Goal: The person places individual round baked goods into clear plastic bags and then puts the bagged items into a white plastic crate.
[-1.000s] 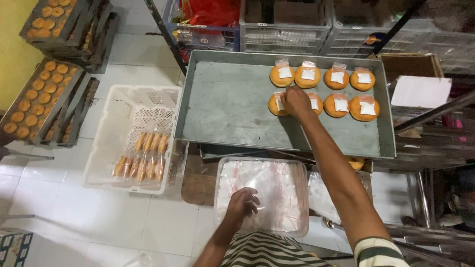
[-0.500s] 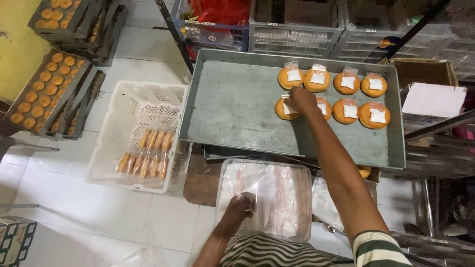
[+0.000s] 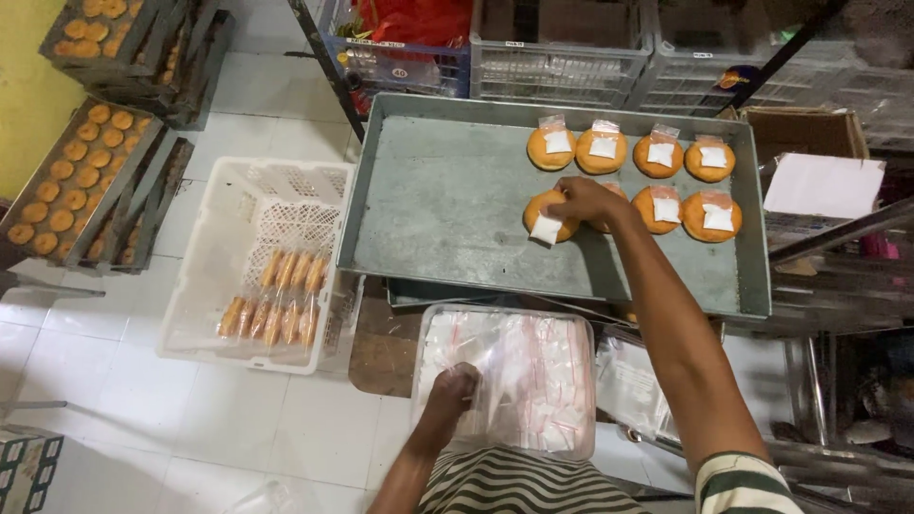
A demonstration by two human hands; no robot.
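White floor tiles (image 3: pixel 152 409) filled the lower left of the frame, and wire racks stood across the top.

The right hand (image 3: pixel 583 199) reached into the centre of the frame, its fingers (image 3: pixel 562 211) closed narrowly on a small white paper square (image 3: pixel 546 228) that lay on a round orange bun (image 3: pixel 548 215). Half a second earlier that hand had been over the same bun at the start of the lower row, so the square looked just set down, the sixth bun dressed of the seven in view.

The left hand (image 3: pixel 454 388), at lower centre, was curled down into a clear plastic tub of small clear bags with red strips (image 3: pixel 552 381); whether its fingers held a bag I could not tell.

Outward from the right hand, the other orange buns with white squares (image 3: pixel 657 157) sat in two rows at the upper right of a large grey metal tray (image 3: pixel 447 209). Right of the tray lay a brown cardboard box (image 3: pixel 804 133) with a blank white sheet (image 3: pixel 824 186) on it.

At left centre, a white plastic crate (image 3: pixel 257 257) held bagged buns (image 3: pixel 271 309). Dark trays of bare orange buns (image 3: pixel 67 181) leaned at the upper left, beside a yellow wall (image 3: pixel 24 95).
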